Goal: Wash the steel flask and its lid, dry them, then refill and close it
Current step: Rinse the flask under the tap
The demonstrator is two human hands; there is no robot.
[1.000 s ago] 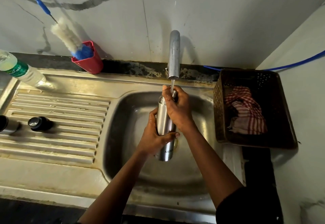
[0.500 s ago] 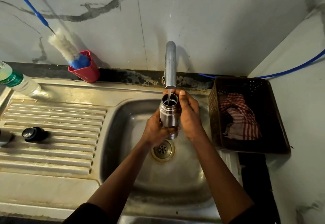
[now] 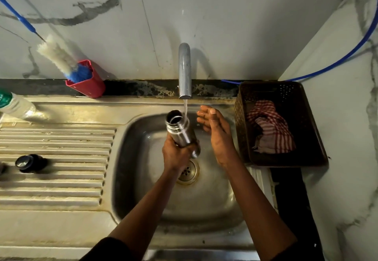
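Two hands: both work over the sink, forearms reaching in from the near edge.
Left hand: its grip is clamped round the lower body of the steel flask, fingers wrapped, wrist bent up.
Right hand: free, fingers spread and apart, palm turned toward the flask just beside it, holding nothing.
Flask position: above the drain, open mouth tilted up and to the left, lidless.
Water: the stream from the tap strikes the flask's shoulder beside the mouth, not inside.
Risk: wet steel in a one-handed hold could slip and knock into the basin; I'd judge the tilt lets the rinse miss the interior.
Lid: dark, lying well apart on the ribbed draining surface to the left.
Drying cloth: checked, in the brown basket to the right.
Far ledge: bottle brush standing in a red holder.
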